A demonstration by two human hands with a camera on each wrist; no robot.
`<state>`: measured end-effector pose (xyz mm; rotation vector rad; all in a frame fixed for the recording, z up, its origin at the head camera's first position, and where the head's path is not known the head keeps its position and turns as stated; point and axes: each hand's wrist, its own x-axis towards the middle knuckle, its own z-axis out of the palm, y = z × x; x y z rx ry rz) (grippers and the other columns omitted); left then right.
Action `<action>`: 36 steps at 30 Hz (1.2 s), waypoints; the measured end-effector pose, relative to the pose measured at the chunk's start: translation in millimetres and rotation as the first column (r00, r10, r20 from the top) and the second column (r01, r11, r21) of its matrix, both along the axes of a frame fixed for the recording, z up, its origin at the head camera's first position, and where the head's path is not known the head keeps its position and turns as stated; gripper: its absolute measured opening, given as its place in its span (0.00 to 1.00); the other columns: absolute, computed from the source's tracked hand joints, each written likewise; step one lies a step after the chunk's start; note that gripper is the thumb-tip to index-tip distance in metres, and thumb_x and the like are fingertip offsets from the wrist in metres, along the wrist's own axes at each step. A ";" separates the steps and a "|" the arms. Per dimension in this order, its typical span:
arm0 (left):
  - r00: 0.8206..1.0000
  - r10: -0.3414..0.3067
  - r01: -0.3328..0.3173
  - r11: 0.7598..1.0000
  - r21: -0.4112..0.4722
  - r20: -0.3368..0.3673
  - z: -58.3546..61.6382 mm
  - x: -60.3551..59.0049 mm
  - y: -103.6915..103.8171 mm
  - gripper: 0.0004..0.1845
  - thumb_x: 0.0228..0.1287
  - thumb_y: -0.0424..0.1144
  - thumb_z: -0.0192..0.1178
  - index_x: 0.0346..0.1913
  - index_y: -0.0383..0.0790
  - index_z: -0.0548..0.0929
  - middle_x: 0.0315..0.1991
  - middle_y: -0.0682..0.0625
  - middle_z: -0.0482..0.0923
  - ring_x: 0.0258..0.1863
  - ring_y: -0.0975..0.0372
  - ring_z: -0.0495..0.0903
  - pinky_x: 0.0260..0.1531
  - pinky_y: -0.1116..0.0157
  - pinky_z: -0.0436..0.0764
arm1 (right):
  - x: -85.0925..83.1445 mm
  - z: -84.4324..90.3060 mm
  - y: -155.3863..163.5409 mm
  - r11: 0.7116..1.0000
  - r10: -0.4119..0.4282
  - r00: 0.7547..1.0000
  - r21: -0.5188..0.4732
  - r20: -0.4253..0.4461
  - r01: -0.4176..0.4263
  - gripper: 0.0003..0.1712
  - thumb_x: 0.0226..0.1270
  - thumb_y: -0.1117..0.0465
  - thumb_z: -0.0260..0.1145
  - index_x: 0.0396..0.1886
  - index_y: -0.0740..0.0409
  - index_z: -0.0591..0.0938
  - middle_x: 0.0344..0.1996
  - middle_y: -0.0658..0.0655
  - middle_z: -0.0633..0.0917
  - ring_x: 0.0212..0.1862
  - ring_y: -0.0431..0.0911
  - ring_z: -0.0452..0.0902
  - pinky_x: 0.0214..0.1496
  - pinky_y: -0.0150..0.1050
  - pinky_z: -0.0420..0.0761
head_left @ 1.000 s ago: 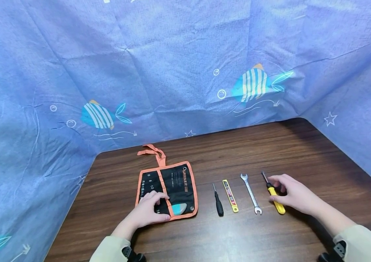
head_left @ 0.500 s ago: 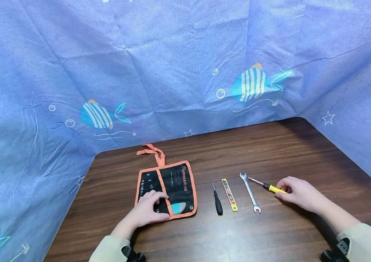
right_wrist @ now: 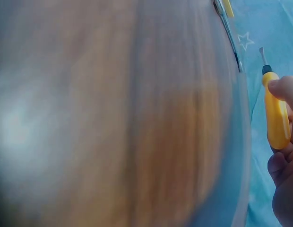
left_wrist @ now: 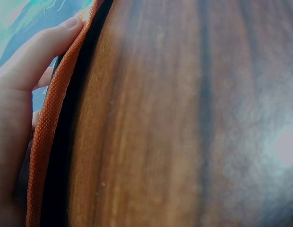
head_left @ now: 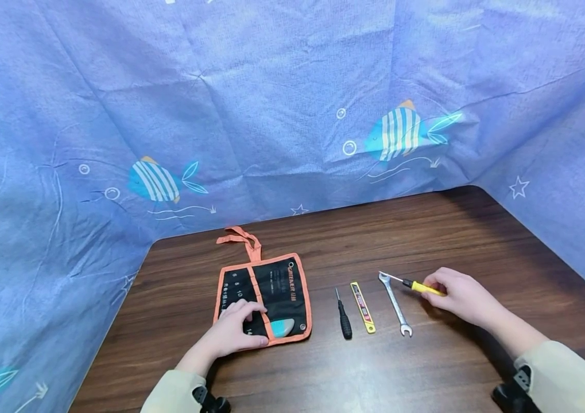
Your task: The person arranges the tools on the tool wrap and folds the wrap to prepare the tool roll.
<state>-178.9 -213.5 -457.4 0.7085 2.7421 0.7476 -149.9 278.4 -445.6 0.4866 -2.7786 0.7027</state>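
My right hand (head_left: 454, 292) pinches the yellow handle of a screwdriver (head_left: 423, 287), whose metal shaft points left and overlaps the upper end of an open-ended wrench (head_left: 395, 304). In the right wrist view the thumb presses along the screwdriver (right_wrist: 276, 113), and its bare tip shows. My left hand (head_left: 237, 330) rests on the near left part of a black tool pouch (head_left: 282, 287) with orange trim, covering some of its printed numbers. Its thumb lies at the near edge, seen on the orange trim (left_wrist: 49, 127) in the left wrist view. A teal and grey piece (head_left: 282, 328) sticks out of a pocket.
Left of the wrench lie a slim yellow labelled strip (head_left: 363, 307) and a small black screwdriver (head_left: 344, 318). An orange tie strap (head_left: 251, 244) extends from the pouch's far side. Blue fish-print cloth (head_left: 271, 115) hangs behind the wooden table (head_left: 323, 378) and along its sides.
My right hand has picked up the yellow screwdriver, turned its shaft to the left and carried it left, over the wrench. The left hand has stayed on the pouch.
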 end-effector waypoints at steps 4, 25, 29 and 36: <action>1.000 -0.005 0.005 1.000 0.001 0.012 -0.4 0.5 0.5 0.30 0.46 0.65 0.65 0.54 0.61 0.74 0.35 0.60 0.67 0.38 0.64 0.66 0.40 0.57 0.64 | -5.5 1.7 -11.0 0.999 0.026 1.000 0.020 -0.005 -0.026 0.08 0.51 0.60 0.72 0.28 0.49 0.80 0.24 0.42 0.73 0.27 0.35 0.67 0.28 0.34 0.70; 1.000 0.010 -0.010 1.000 -0.009 0.029 -0.3 -0.5 -0.1 0.30 0.47 0.65 0.65 0.54 0.62 0.74 0.36 0.59 0.67 0.40 0.63 0.66 0.39 0.57 0.65 | -30.4 8.2 -64.4 0.980 0.189 0.981 0.065 -0.039 -0.187 0.08 0.52 0.60 0.72 0.29 0.51 0.79 0.27 0.42 0.73 0.29 0.36 0.66 0.31 0.36 0.71; 0.999 0.012 -0.011 1.000 -0.006 0.042 0.0 0.8 -0.2 0.30 0.47 0.64 0.65 0.54 0.61 0.74 0.37 0.59 0.68 0.40 0.63 0.66 0.39 0.57 0.66 | -33.3 8.0 -74.3 0.972 0.228 0.972 0.069 -0.062 -0.224 0.08 0.52 0.60 0.72 0.28 0.51 0.79 0.26 0.41 0.72 0.28 0.36 0.65 0.29 0.34 0.69; 1.000 0.011 -0.011 1.000 0.000 0.021 0.0 0.5 -0.6 0.30 0.46 0.65 0.65 0.53 0.62 0.74 0.37 0.60 0.67 0.39 0.63 0.66 0.39 0.57 0.66 | -39.6 7.7 -97.2 0.952 0.307 0.944 0.059 -0.119 -0.302 0.09 0.51 0.60 0.72 0.30 0.51 0.79 0.28 0.42 0.73 0.28 0.34 0.64 0.28 0.32 0.68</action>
